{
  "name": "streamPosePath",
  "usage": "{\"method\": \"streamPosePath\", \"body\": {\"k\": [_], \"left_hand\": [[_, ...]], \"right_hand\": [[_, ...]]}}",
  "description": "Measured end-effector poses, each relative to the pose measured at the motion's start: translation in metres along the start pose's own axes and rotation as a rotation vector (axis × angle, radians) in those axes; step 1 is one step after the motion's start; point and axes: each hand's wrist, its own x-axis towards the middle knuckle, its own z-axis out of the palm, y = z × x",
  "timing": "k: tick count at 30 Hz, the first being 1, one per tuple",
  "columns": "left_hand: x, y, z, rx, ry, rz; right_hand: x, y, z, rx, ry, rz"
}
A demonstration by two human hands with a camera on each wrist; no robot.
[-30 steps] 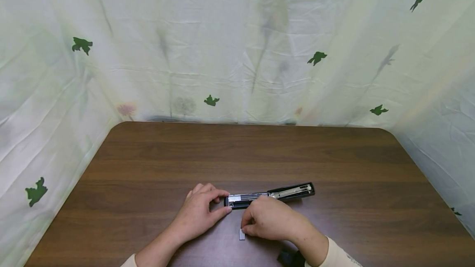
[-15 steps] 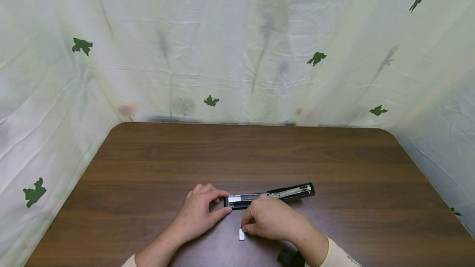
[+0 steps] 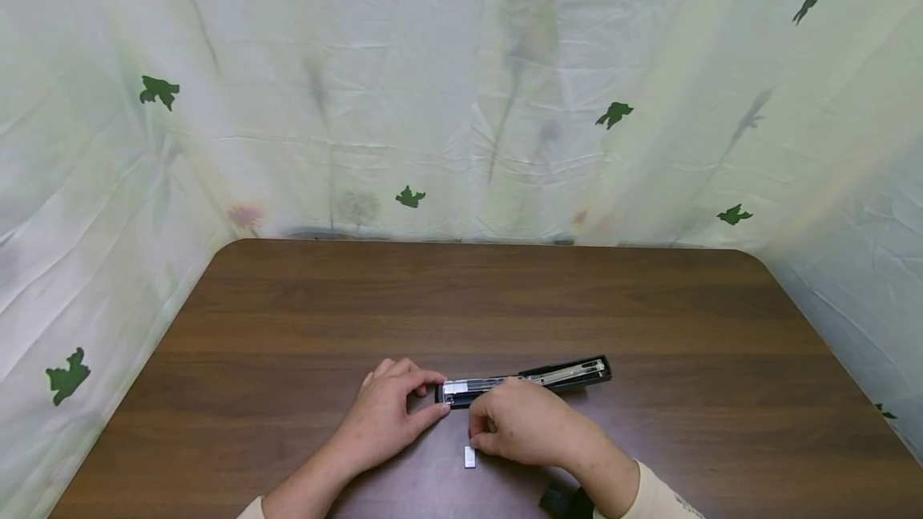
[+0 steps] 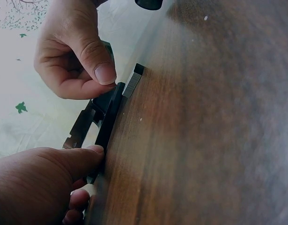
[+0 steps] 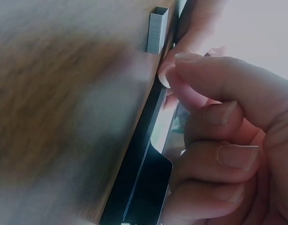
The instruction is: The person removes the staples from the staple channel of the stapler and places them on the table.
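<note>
An opened-out black stapler (image 3: pixel 570 373) lies on the table, its metal inner parts facing up. My left hand (image 3: pixel 389 407) grips its left end between thumb and fingers, also plain in the left wrist view, where the thumb presses the stapler's black edge (image 4: pixel 108 122). A short strip of silver staples (image 3: pixel 470 457) rests on the table in front of the stapler. Just above the strip is my right hand (image 3: pixel 530 423), thumb and index fingertips together and the other fingers curled. In the right wrist view the staple strip (image 5: pixel 156 33) stands apart from those fingertips; nothing shows between them.
The brown wooden table (image 3: pixel 288 303) reaches back to a pale curtain (image 3: pixel 447 86) with green leaf-like prints, which also hangs at both sides. A dark object (image 3: pixel 562 500) sits by the right wrist at the near edge of the view.
The right fingertips have drawn very slightly away from the staple strip, which shows a little more fully now. The left hand and the stapler have not moved.
</note>
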Motion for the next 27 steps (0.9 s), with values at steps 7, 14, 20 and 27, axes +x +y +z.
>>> {"method": "streamPosePath", "body": {"k": [7,14,20,27], "left_hand": [[-0.0003,-0.0002,0.0004,0.004,0.006,0.003],[-0.0001,-0.0008,0.0007,0.007,0.013,0.012],[0.0,-0.0012,0.001,0.002,0.018,0.021],[0.0003,-0.0012,0.0009,-0.001,0.019,0.024]], "right_hand": [[-0.0003,0.0003,-0.0013,-0.021,0.02,0.03],[0.0001,0.0014,-0.0028,-0.001,0.099,0.062],[0.0015,0.0032,-0.0029,0.004,0.184,0.095],[0.0033,0.0042,-0.0032,0.005,0.261,0.159]]}}
